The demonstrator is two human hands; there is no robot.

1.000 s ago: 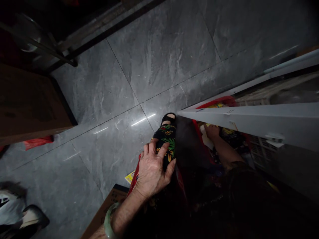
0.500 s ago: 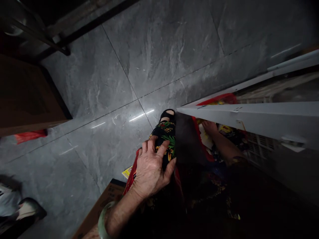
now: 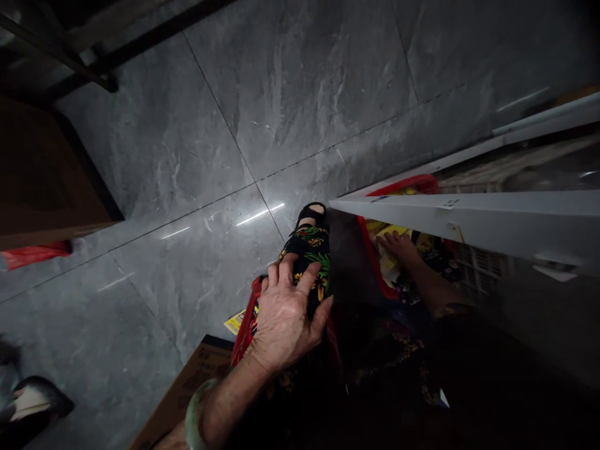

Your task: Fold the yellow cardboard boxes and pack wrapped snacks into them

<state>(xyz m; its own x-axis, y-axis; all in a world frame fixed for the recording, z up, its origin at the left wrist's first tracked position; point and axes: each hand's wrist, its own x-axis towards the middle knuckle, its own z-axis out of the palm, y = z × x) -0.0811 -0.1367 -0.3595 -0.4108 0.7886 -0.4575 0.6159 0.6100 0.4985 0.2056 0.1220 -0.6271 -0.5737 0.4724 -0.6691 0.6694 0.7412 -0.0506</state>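
My left hand (image 3: 288, 309), a pale green bangle on its wrist, lies on my knee with fingers spread. Under it are my dark trousers (image 3: 319, 257) with a green and yellow flower print. On the right, under the pale metal beam, my right hand (image 3: 402, 249) reaches into a red basket (image 3: 375, 265). Its fingers look apart and rest on a yellow and white packet (image 3: 388, 261); print and contents are too dim to read. The forearm fades into shadow.
The pale metal beam (image 3: 469, 215) juts in from the right, with a white wire crate (image 3: 482, 269) beneath. A cardboard box (image 3: 182, 387) stands by my left arm; another box (image 3: 47, 175) is far left. A red basket edge (image 3: 248, 319) shows beside my leg. Someone's shoe (image 3: 42, 397) is lower left.
My right hand has shifted slightly left within the red basket, and more yellow shows around its fingers. My left hand stays on the knee. The view has shifted a little.
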